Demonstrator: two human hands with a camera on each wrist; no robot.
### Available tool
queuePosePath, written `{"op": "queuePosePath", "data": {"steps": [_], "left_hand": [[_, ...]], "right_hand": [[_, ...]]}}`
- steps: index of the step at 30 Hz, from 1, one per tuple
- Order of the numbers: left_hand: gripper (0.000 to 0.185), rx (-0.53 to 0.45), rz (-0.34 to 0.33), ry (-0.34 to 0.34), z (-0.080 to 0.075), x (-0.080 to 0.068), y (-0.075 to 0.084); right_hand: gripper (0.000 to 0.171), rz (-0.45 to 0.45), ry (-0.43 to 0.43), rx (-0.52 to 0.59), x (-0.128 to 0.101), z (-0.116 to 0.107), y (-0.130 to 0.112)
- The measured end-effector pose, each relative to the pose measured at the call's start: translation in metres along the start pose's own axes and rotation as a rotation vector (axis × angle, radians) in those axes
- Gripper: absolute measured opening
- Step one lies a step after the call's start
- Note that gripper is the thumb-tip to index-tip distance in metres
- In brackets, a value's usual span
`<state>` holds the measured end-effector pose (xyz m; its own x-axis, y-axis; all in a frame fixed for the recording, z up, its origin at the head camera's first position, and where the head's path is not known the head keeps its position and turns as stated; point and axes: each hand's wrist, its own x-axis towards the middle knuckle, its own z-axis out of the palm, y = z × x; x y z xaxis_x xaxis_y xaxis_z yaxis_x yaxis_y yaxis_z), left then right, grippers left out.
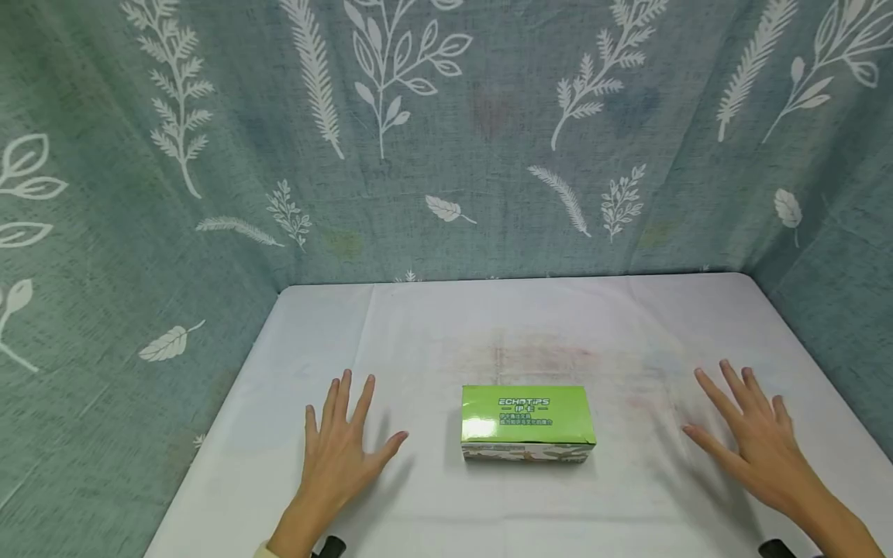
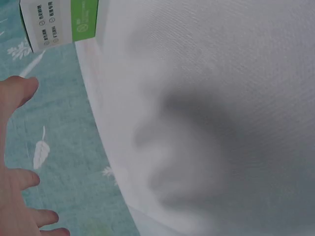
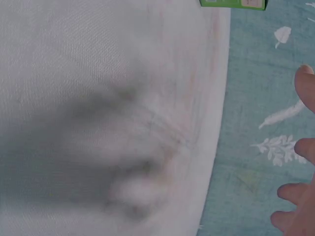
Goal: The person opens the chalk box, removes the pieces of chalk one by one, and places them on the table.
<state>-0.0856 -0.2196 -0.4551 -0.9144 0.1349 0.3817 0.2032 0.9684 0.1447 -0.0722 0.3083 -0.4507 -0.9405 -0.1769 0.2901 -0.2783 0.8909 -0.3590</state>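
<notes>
A green-topped cardboard box (image 1: 526, 418) with printed lettering lies on the white-covered table, between the two hands. My left hand (image 1: 340, 453) hovers to the left of the box, fingers spread and straight, holding nothing. On the other side, my right hand (image 1: 756, 446) is also spread, apart from the box and casting a shadow on the cloth. In the left wrist view the end of the box (image 2: 56, 22) shows at the top, with the left thumb (image 2: 24, 91) below it. Only a green edge of the box (image 3: 234, 4) appears in the right wrist view.
The white tablecloth (image 1: 418, 341) has faint reddish and bluish stains behind the box. Blue-green curtains (image 1: 488, 194) with white leaf prints surround the table at the back and both sides. Dark wrist camera parts (image 1: 332, 546) show under the left wrist.
</notes>
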Motion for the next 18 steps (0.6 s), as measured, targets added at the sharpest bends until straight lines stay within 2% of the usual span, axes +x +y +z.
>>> {"op": "queuePosePath", "data": {"steps": [5, 10, 18], "left_hand": [[0.093, -0.058, -0.006, -0.018, -0.002, 0.004, 0.006], [0.089, -0.132, 0.003, -0.005, -0.005, 0.008, 0.014], [0.081, -0.244, 0.076, 0.036, -0.008, 0.016, 0.024]], "right_hand": [[0.081, -0.015, -0.003, 0.02, 0.0, 0.0, -0.005], [0.08, -0.068, 0.011, 0.077, 0.003, -0.003, -0.014], [0.078, -0.098, 0.029, 0.118, 0.011, -0.002, -0.034]]}}
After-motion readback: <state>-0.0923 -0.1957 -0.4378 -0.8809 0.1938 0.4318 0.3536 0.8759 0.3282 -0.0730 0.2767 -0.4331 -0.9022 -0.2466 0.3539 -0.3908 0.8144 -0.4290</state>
